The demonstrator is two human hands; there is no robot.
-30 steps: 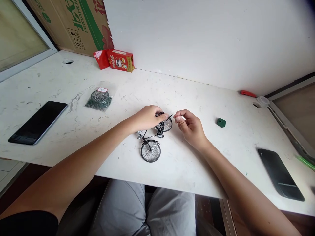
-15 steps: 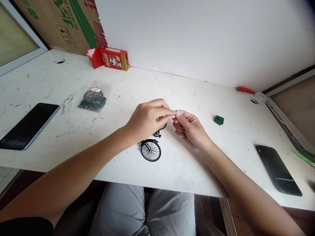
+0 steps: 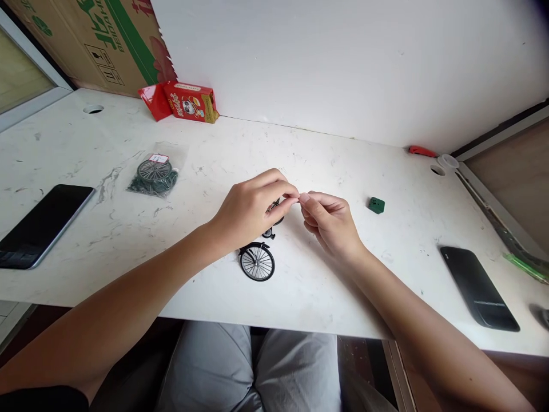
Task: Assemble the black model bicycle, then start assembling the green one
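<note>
Over the table, my left hand (image 3: pixel 257 209) and my right hand (image 3: pixel 329 220) meet at their fingertips, both in a pinch. Whatever lies between the fingers is too small or too hidden to name. Below my left hand lies a small black model bicycle (image 3: pixel 257 262), partly covered by that hand. One spoked wheel shows fully toward me, and part of the pedal area and the other wheel peek out past my fingers. To the right of my right hand sits a small dark green block (image 3: pixel 376 205).
A clear plastic bag (image 3: pixel 153 176) with a spoked wheel and dark green parts lies at left. One phone (image 3: pixel 45 226) is at far left, a dark flat device (image 3: pixel 479 289) at right. A red carton (image 3: pixel 191 103) stands at the back; a red cutter (image 3: pixel 422 151) lies back right.
The view has shifted slightly, so the table things appear a little further left. My hands stay together at the fingertips, with the right fingers slightly more closed.
</note>
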